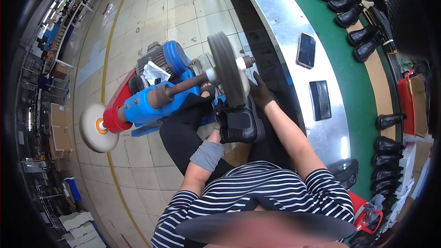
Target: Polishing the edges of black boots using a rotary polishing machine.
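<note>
A black ankle boot with an elastic side panel is in front of me, close below a dark buffing wheel. The wheel looks smeared, as if spinning, and covers the boot's far end. My left hand, in a dark glove, grips the boot's left side. At its far right side, my right hand, also gloved, holds the boot, with one finger sticking up; its other fingers are partly hidden. Whether the boot touches the wheel, I cannot tell. A pale wheel sits beside the dark one on the same shaft.
The blue and red machine stands ahead-left, with a motor and a white wheel at its left end. Right of me, a metal bench bears a phone and a black case. Several black boots line the conveyor beyond.
</note>
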Available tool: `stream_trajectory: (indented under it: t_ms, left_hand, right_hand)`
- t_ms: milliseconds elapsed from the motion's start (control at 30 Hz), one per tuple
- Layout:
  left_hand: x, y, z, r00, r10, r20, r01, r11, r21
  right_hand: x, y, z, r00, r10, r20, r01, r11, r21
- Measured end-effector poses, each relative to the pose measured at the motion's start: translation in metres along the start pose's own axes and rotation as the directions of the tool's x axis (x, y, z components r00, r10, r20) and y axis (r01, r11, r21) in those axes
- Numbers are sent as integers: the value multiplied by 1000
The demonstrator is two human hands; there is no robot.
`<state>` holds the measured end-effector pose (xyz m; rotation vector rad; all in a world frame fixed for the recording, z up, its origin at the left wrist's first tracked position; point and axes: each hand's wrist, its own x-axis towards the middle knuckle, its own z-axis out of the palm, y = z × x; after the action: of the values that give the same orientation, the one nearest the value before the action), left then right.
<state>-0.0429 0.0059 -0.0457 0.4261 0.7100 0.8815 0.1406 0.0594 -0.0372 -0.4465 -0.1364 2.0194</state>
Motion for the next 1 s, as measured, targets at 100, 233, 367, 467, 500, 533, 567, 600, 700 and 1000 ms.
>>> stream_trajectory:
  t_ms: [100,233,367,467,500,533,567,600,700,1000]
  left_hand:
    - [13,-2,14,965,-256,47,256,895,-364]
    - [40,-54,-118,897,247,367,-137,944,-300]
    - [-32,7,96,973,179,146,-150,970,-194]
    - [-11,9,68,949,271,161,-268,963,-40]
    - [-4,5,46,935,319,157,-328,944,34]
    - [6,-1,19,933,324,154,-333,943,32]
    - [19,-9,-11,994,81,74,-66,979,-194]
    - [29,-16,-29,982,-184,53,189,887,-421]
    - [27,-22,-36,985,-163,62,173,868,-465]
    - [9,2,-12,959,-137,249,230,890,-394]
  right_hand:
    - [-11,-11,-5,999,37,19,-36,996,-85]
    - [-5,9,32,961,261,95,-235,946,-222]
    - [-62,-38,-4,994,99,-51,-110,938,-328]
    - [-62,-39,-14,956,74,283,96,835,-542]
    - [-65,-40,18,937,226,267,-299,914,276]
    - [-66,-40,40,877,321,357,-441,241,865]
    - [-61,-36,37,876,322,359,-444,245,862]
    - [-53,-31,26,935,254,248,-351,769,534]
    - [-38,-26,17,979,101,178,-118,989,85]
    - [-2,-5,14,994,76,77,-80,995,51]
